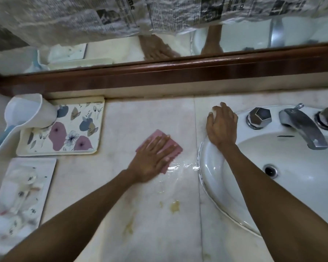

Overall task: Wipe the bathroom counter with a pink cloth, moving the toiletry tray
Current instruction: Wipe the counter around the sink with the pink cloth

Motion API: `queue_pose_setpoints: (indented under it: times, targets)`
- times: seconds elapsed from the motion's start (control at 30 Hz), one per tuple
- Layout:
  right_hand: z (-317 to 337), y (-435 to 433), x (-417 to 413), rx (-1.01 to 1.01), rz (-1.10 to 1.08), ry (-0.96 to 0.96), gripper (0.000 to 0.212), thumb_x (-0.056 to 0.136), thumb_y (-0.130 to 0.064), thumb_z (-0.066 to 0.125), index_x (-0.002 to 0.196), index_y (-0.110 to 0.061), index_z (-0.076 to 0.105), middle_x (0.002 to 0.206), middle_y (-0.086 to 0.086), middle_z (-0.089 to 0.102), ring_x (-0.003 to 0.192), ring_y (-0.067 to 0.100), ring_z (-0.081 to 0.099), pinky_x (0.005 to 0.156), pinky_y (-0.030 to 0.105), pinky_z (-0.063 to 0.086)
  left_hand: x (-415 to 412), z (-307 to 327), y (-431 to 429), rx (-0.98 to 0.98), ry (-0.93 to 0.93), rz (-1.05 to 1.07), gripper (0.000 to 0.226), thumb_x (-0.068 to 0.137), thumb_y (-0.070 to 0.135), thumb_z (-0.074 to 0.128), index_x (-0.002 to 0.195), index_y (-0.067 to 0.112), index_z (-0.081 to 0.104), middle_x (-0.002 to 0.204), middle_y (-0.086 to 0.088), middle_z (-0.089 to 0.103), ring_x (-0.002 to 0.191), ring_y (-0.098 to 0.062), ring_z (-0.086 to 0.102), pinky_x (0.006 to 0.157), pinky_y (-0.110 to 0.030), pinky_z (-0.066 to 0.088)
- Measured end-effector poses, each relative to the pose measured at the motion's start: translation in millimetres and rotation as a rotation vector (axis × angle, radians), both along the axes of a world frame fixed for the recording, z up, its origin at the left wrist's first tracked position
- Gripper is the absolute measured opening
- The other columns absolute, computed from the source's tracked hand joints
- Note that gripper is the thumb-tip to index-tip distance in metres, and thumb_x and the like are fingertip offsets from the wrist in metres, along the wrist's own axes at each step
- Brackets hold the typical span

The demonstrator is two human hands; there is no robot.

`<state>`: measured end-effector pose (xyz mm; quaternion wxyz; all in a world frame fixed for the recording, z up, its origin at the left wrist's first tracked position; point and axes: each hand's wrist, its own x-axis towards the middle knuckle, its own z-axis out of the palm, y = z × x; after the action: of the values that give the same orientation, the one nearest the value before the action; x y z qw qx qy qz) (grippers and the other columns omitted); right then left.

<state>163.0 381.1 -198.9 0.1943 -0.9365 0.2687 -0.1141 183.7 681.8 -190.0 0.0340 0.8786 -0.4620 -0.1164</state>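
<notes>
My left hand (151,157) lies flat, fingers spread, pressing the pink cloth (173,148) onto the middle of the marble counter (140,118). A wet patch (180,167) glistens just right of the cloth. My right hand (222,125) rests on the left rim of the white sink (212,178), cupped over a small white rounded object (213,111). A floral tray (74,133) sits at the back left with a white scoop jug (30,112) lying on it. In front of it a white tray (27,193) holds several blurred toiletries.
Yellowish stains (174,206) mark the counter near the front. A chrome faucet (301,125) with two knobs stands behind the basin. A wooden mirror frame (159,74) runs along the back wall.
</notes>
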Motion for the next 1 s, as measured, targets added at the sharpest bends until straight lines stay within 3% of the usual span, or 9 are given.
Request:
queue_pose_setpoints:
  times: [0.13, 0.23, 0.33, 0.47, 0.53, 0.7, 0.77, 0.87, 1.0]
  targets:
    - [3, 6, -6, -0.044, 0.03, 0.03, 0.047, 0.095, -0.035, 0.034, 0.126, -0.007, 0.057, 0.144, 0.014, 0.048, 0.131, 0.03, 0.043, 0.111, 0.041, 0.026, 26, -1, -15, 0.034, -0.006, 0.371, 0.056, 0.105, 0.048, 0.01, 0.16, 0.042, 0.008, 0.171, 0.0, 0.002, 0.158, -0.02, 0.0, 0.125, -0.052, 0.009]
    - [5, 12, -13, -0.088, 0.061, 0.062, 0.049, 0.095, -0.034, 0.035, 0.129, -0.005, 0.054, 0.144, 0.016, 0.047, 0.131, 0.032, 0.041, 0.115, 0.044, 0.023, 1, -3, -64, -0.011, 0.021, 0.605, 0.057, 0.106, 0.047, 0.013, 0.162, 0.036, 0.006, 0.171, -0.004, 0.0, 0.158, -0.025, 0.0, 0.126, -0.051, -0.001]
    - [5, 21, -23, -0.084, 0.085, 0.103, 0.051, 0.096, -0.036, 0.035, 0.133, -0.006, 0.049, 0.148, 0.016, 0.042, 0.137, 0.032, 0.035, 0.12, 0.047, 0.015, -52, -4, -68, -0.064, 0.029, 0.388, 0.055, 0.108, 0.045, 0.026, 0.161, 0.035, 0.016, 0.171, -0.003, 0.006, 0.158, -0.023, 0.003, 0.127, -0.05, 0.0]
    - [6, 31, -36, -0.093, 0.095, 0.158, 0.051, 0.097, -0.036, 0.034, 0.137, -0.007, 0.046, 0.151, 0.014, 0.038, 0.143, 0.032, 0.026, 0.121, 0.049, 0.01, -68, -4, -11, -0.056, -0.022, 0.081, 0.051, 0.108, 0.044, 0.029, 0.159, 0.037, 0.026, 0.17, -0.001, 0.016, 0.158, -0.021, 0.011, 0.127, -0.045, 0.007]
    - [7, 37, -40, -0.106, 0.095, 0.174, 0.049, 0.097, -0.034, 0.034, 0.136, -0.007, 0.046, 0.152, 0.014, 0.037, 0.145, 0.032, 0.024, 0.121, 0.05, 0.011, -47, -1, 12, -0.036, -0.03, 0.076, 0.05, 0.109, 0.044, 0.026, 0.159, 0.039, 0.024, 0.17, 0.001, 0.013, 0.158, -0.019, 0.009, 0.127, -0.044, 0.007]
    - [7, 58, -42, -0.123, 0.148, 0.225, 0.047, 0.099, -0.032, 0.037, 0.136, -0.004, 0.045, 0.154, 0.022, 0.032, 0.147, 0.036, 0.02, 0.12, 0.055, 0.01, 20, -3, 30, 0.027, 0.0, 0.403, 0.058, 0.104, 0.05, 0.01, 0.161, 0.038, 0.011, 0.171, -0.001, 0.007, 0.158, -0.024, 0.004, 0.124, -0.056, 0.014]
    - [9, 72, -40, -0.146, 0.251, 0.243, 0.05, 0.1, -0.032, 0.037, 0.139, -0.001, 0.042, 0.155, 0.024, 0.029, 0.148, 0.037, 0.019, 0.121, 0.052, 0.009, 21, -4, 24, 0.037, 0.015, 0.446, 0.064, 0.099, 0.053, 0.001, 0.161, 0.038, 0.009, 0.171, -0.002, 0.003, 0.158, -0.024, 0.001, 0.124, -0.056, 0.009]
    - [11, 100, -35, -0.095, 0.343, 0.227, 0.051, 0.102, -0.032, 0.035, 0.143, -0.002, 0.039, 0.158, 0.022, 0.023, 0.149, 0.035, 0.016, 0.122, 0.046, 0.009, -4, 2, 32, -0.026, 0.07, 0.437, 0.064, 0.099, 0.051, 0.002, 0.161, 0.037, 0.012, 0.171, 0.0, 0.002, 0.158, -0.023, 0.001, 0.125, -0.051, 0.003]
    - [14, 132, -24, 0.02, 0.366, 0.211, 0.05, 0.102, -0.032, 0.034, 0.143, -0.004, 0.038, 0.159, 0.021, 0.02, 0.149, 0.035, 0.014, 0.122, 0.045, 0.011, -56, -1, 105, -0.041, 0.01, 0.267, 0.053, 0.109, 0.044, 0.017, 0.161, 0.036, 0.018, 0.171, 0.002, 0.004, 0.158, -0.016, 0.0, 0.127, -0.047, 0.005]
